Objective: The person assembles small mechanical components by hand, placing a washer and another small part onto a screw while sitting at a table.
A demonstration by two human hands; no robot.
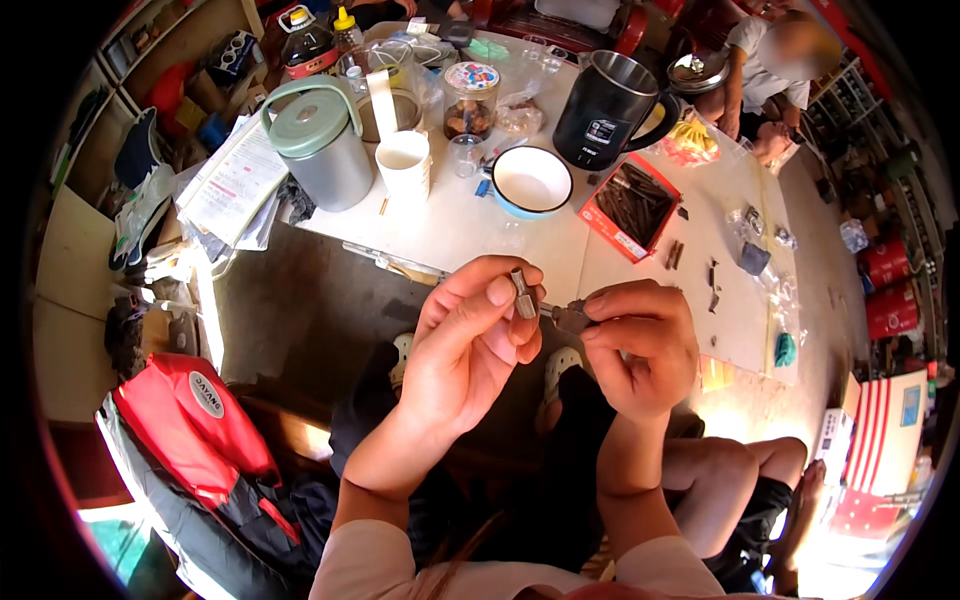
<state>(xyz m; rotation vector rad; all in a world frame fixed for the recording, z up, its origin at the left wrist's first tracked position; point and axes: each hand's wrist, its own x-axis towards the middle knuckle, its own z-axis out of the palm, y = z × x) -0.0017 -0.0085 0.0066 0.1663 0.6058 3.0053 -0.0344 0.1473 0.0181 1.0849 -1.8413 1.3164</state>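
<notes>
My left hand (pixel 458 345) is raised in front of the table's near edge, thumb and fingers pinching a small metal cylinder (pixel 525 296), narrower at its upper end. Close beside it, my right hand (pixel 645 345) has its thumb and forefinger closed on a small, flat, dark key-like piece (pixel 573 318). The thin tip of that piece points toward the cylinder; whether the two touch I cannot tell. Just beyond my right hand on the table stands an open red box (pixel 614 236) with many narrow brown pieces (pixel 634 203) in it.
On the white table (pixel 480 235) stand a grey-green jug (pixel 325 160), a paper cup (pixel 405 170), a white enamel bowl (pixel 532 180) and a black kettle (pixel 603 115). Small loose pieces (pixel 675 254) lie right of the box. Another person (pixel 770 70) sits at the far right.
</notes>
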